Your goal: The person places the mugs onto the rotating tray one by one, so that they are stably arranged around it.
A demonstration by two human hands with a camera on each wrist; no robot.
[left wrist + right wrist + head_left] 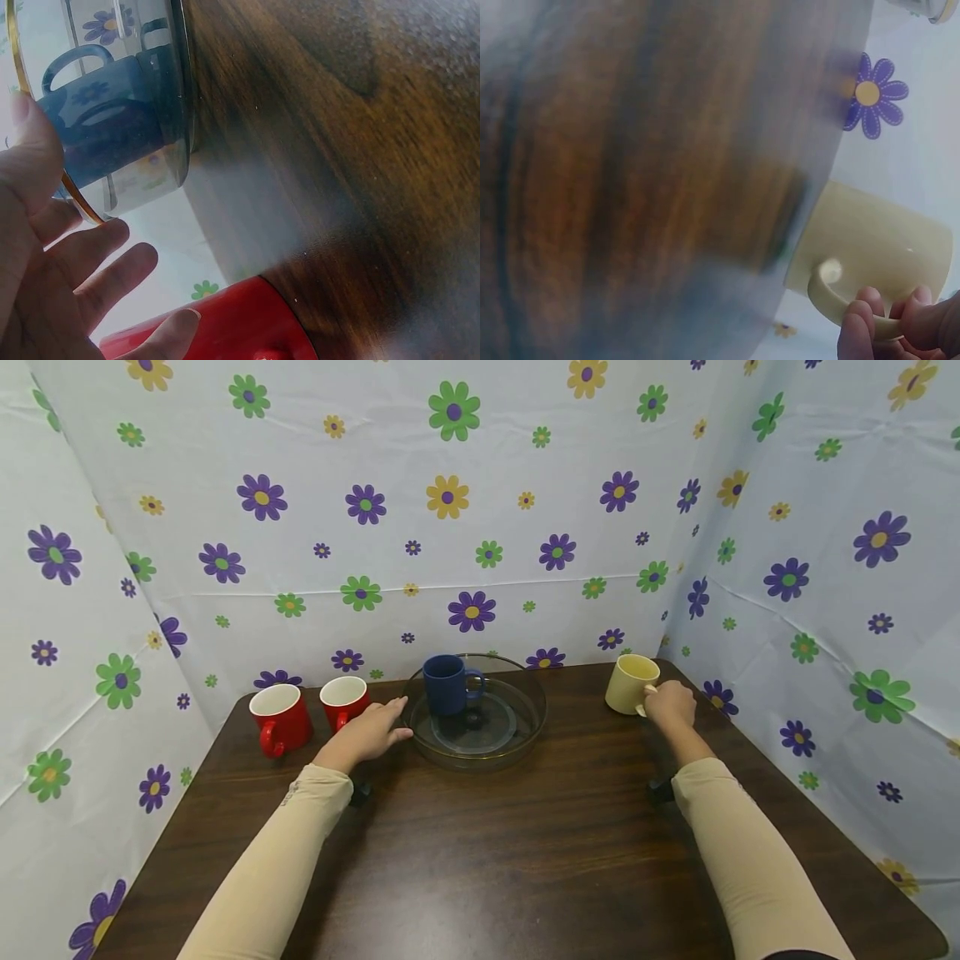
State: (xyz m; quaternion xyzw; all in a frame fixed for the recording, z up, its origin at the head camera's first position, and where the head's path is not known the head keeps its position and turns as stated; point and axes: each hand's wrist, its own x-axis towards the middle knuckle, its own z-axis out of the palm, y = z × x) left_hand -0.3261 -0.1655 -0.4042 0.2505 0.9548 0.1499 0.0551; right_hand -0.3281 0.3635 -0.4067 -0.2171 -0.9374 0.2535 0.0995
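From where I stand, the yellow mug [628, 689] is at the far right of the table [480, 860], its mouth facing up; whether its base touches the wood I cannot tell. The right grip [671, 703] is clamped on its handle [821, 296], thumb against fingertips. That looks the proper place to take it: the walls seem stiff, smooth and probably a touch slippery (ceramic, I'd guess, so a knock could chip it). It should be fairly light, though a handle hold lets the body tip, so a firm pinch matters. The left grip [365, 733] has its fingers apart at the rim of the glass bowl [468, 758], where a blue mug [444, 687] sits. That bowl looks rigid, heavier and more breakable, best steadied by its rim.
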